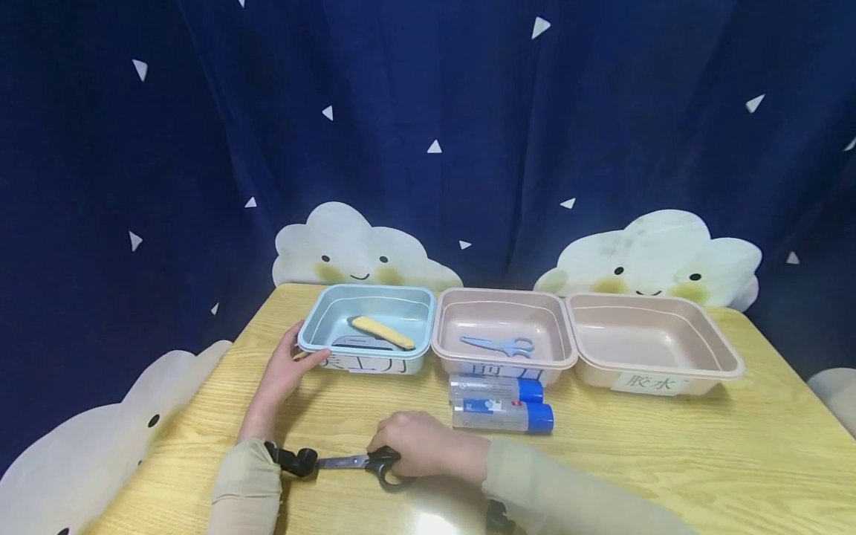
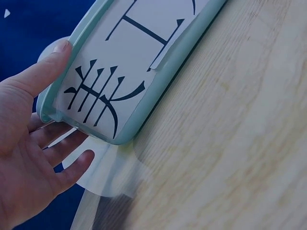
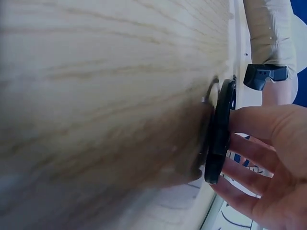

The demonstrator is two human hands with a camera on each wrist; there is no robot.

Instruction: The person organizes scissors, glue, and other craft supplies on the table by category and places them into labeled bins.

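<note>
Left arm: reaching forward along the left of the table [image 1: 635, 461], sleeve at the near edge.
Left hand [image 1: 286, 371]: gripping the near-left corner of the blue bin [image 1: 420, 365], thumb pressing at the near rim, other fingers spreading along the left side.
Right arm: coming in from the near right, pointing left.
Right hand [image 1: 423, 444]: thumb and fingers clamping on the handles of the black scissors [image 1: 374, 461].
Black scissors: lying near-centre, blades pointing left toward the left wrist; table contact cannot be told.
Blue bin, left: holding a yellow cutter [image 1: 383, 332] and a grey cutter [image 1: 364, 342].
Middle bin [image 1: 455, 362]: holding blue scissors [image 1: 496, 345].
Right bin [image 1: 721, 357]: standing just beside it, bearing a white label [image 1: 649, 383].
Glue tubes [image 1: 491, 416]: two, lying parallel near the middle bin, blue caps facing right.
</note>
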